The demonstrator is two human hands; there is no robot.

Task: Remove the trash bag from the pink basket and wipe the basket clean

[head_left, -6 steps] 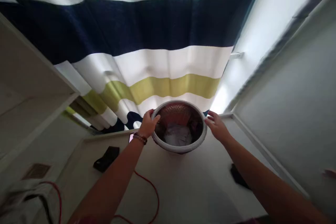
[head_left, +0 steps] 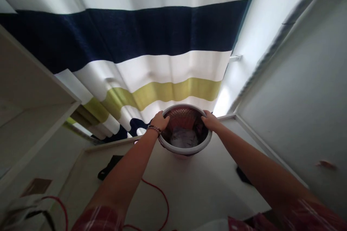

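A round laundry basket (head_left: pixel 187 149) with a pale rim and perforated reddish walls is in the middle of the view, its mouth facing me. Pale cloth (head_left: pixel 184 138) and darker pieces lie inside it. My left hand (head_left: pixel 160 121), with bracelets at the wrist, grips the rim on the left, thumb over the inner side. On the right, my right hand (head_left: pixel 210 121) is closed on the opposite rim. The fingers under the rim are partly hidden on both sides.
A striped curtain (head_left: pixel 151 32) hangs behind the basket. Dark objects (head_left: pixel 110 168) lie on the floor (head_left: pixel 200 184) left and right. A red cable (head_left: pixel 162 191) curls near my left arm. A wall (head_left: pixel 298 97) stands at right, white shelving (head_left: pixel 35 79) at left.
My right hand has moved left and closed on the basket's rim, where its fingers were more spread before. My left hand has shifted slightly right along its side.
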